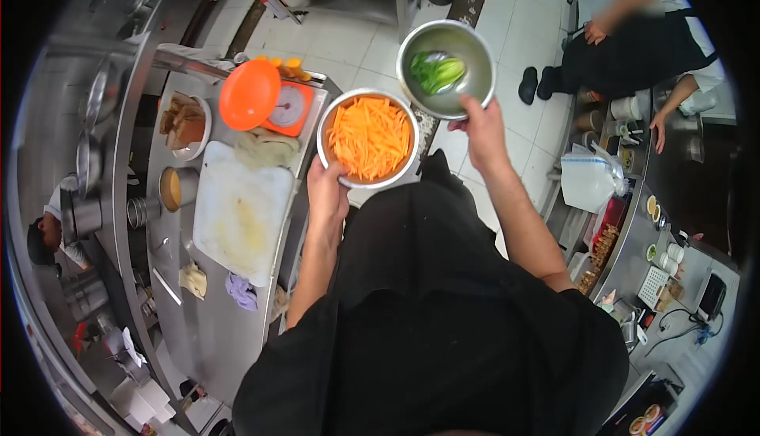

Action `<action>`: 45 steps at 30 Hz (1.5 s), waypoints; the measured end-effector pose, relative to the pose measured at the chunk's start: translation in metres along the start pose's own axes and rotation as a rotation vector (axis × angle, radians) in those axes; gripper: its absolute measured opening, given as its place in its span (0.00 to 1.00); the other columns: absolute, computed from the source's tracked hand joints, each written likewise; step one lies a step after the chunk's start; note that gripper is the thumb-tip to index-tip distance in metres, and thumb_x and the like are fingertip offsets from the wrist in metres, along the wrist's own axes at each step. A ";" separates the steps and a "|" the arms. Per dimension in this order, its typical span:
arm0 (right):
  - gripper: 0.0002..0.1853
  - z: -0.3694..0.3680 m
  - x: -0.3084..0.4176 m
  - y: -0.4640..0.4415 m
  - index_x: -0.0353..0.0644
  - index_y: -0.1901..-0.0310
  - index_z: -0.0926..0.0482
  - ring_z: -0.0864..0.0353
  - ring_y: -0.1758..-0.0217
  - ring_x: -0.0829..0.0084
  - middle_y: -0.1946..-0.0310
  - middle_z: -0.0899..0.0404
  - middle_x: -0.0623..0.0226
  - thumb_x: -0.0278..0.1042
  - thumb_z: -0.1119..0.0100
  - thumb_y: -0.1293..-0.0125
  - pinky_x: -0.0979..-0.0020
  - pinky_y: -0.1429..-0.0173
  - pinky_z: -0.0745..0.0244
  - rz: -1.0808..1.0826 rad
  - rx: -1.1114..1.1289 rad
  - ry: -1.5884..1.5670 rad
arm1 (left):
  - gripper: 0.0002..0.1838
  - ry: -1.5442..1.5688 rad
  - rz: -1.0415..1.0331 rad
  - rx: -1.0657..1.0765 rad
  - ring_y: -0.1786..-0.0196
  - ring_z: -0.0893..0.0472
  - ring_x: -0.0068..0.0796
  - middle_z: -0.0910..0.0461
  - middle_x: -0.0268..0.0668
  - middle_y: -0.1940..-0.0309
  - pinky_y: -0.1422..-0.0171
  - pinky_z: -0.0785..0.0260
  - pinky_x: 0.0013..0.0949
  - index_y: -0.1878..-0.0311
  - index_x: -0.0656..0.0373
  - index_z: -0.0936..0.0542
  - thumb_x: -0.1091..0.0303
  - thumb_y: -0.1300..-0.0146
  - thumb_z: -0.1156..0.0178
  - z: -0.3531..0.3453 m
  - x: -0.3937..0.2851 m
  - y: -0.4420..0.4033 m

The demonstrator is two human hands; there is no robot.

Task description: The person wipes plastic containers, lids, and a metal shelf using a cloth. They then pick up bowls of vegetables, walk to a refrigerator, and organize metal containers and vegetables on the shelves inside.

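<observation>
My left hand (326,191) grips the rim of a metal bowl (323,137) heaped with orange carrot sticks (369,139). The thumb lies over the near left edge of that bowl. In my right hand (482,129) is a second metal bowl (476,56), pinched at its lower right rim. A green leafy vegetable with a pale base (438,73) lies inside it. Both bowls are held up in front of me, side by side, the right one farther forward. The undersides of the bowls and most of the fingers beneath them are hidden.
Left of me runs a steel counter (210,333) with a white cutting board (244,210), an orange kitchen scale (289,109), a knife (166,286) and cloths (241,290). A person in a black apron (633,52) stands ahead right by another counter. Someone else appears far left.
</observation>
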State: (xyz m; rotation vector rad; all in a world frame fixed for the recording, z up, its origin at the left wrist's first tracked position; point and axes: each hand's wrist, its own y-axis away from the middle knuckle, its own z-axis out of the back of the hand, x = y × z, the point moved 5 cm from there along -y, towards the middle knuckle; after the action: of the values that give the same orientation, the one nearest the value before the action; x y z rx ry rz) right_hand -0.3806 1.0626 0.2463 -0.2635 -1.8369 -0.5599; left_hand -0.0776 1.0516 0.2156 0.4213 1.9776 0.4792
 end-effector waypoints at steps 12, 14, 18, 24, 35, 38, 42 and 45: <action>0.16 0.087 0.056 -0.162 0.37 0.40 0.26 0.17 0.65 0.78 0.57 0.17 0.65 0.33 0.44 0.25 0.73 0.68 0.20 -0.038 -0.075 -0.072 | 0.21 -0.114 0.068 0.053 0.54 0.14 0.29 0.16 0.41 0.52 0.55 0.17 0.32 0.42 0.65 0.25 0.86 0.41 0.48 -0.166 0.000 -0.152; 0.16 0.084 0.064 -0.204 0.36 0.40 0.26 0.18 0.66 0.79 0.58 0.17 0.66 0.33 0.44 0.24 0.74 0.69 0.21 -0.046 -0.056 -0.064 | 0.20 -0.146 0.052 0.069 0.55 0.14 0.29 0.16 0.41 0.53 0.57 0.17 0.31 0.44 0.65 0.25 0.86 0.40 0.48 -0.197 -0.001 -0.194; 0.17 0.062 0.083 -0.286 0.35 0.40 0.25 0.22 0.71 0.82 0.63 0.18 0.69 0.37 0.44 0.22 0.76 0.70 0.24 -0.042 0.057 0.083 | 0.17 -0.175 -0.037 0.139 0.56 0.15 0.26 0.15 0.40 0.54 0.52 0.20 0.29 0.47 0.64 0.23 0.85 0.40 0.47 -0.257 -0.006 -0.291; 0.22 0.065 0.122 -0.420 0.38 0.40 0.23 0.23 0.72 0.83 0.69 0.21 0.73 0.50 0.41 0.21 0.77 0.68 0.25 -0.211 0.157 0.413 | 0.06 -0.267 0.028 0.332 0.56 0.18 0.20 0.16 0.34 0.58 0.48 0.23 0.26 0.52 0.60 0.22 0.80 0.29 0.40 -0.382 -0.021 -0.432; 0.16 0.216 0.194 -0.625 0.40 0.48 0.19 0.24 0.70 0.84 0.68 0.19 0.73 0.43 0.50 0.16 0.79 0.64 0.26 -0.104 -0.181 0.093 | 0.17 -0.239 0.279 0.490 0.45 0.14 0.32 0.16 0.43 0.44 0.41 0.17 0.34 0.36 0.68 0.24 0.75 0.24 0.42 -0.615 0.020 -0.622; 0.14 0.267 0.212 -0.721 0.40 0.50 0.19 0.25 0.70 0.85 0.68 0.19 0.73 0.41 0.48 0.17 0.79 0.65 0.27 -0.143 -0.172 0.127 | 0.17 -0.227 0.231 0.421 0.45 0.14 0.33 0.16 0.43 0.43 0.41 0.18 0.35 0.35 0.66 0.23 0.74 0.24 0.42 -0.690 0.021 -0.660; 0.14 0.316 0.271 -0.853 0.40 0.51 0.19 0.25 0.70 0.85 0.68 0.19 0.74 0.43 0.45 0.18 0.78 0.65 0.28 -0.086 -0.056 0.134 | 0.17 -0.225 0.152 0.335 0.43 0.14 0.33 0.16 0.42 0.42 0.38 0.19 0.36 0.35 0.64 0.23 0.73 0.24 0.43 -0.777 0.004 -0.705; 0.15 0.356 0.321 -0.960 0.41 0.50 0.19 0.21 0.68 0.81 0.66 0.16 0.71 0.45 0.44 0.20 0.75 0.62 0.24 -0.031 0.002 0.271 | 0.16 -0.178 0.089 0.302 0.44 0.14 0.33 0.16 0.43 0.43 0.38 0.19 0.36 0.36 0.65 0.22 0.73 0.23 0.44 -0.835 -0.003 -0.743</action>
State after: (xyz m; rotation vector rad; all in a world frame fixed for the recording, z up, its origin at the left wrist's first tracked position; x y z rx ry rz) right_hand -1.2102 0.3828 0.2241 -0.1490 -1.5816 -0.5854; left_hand -0.8921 0.2867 0.1829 0.7190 1.8664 0.1884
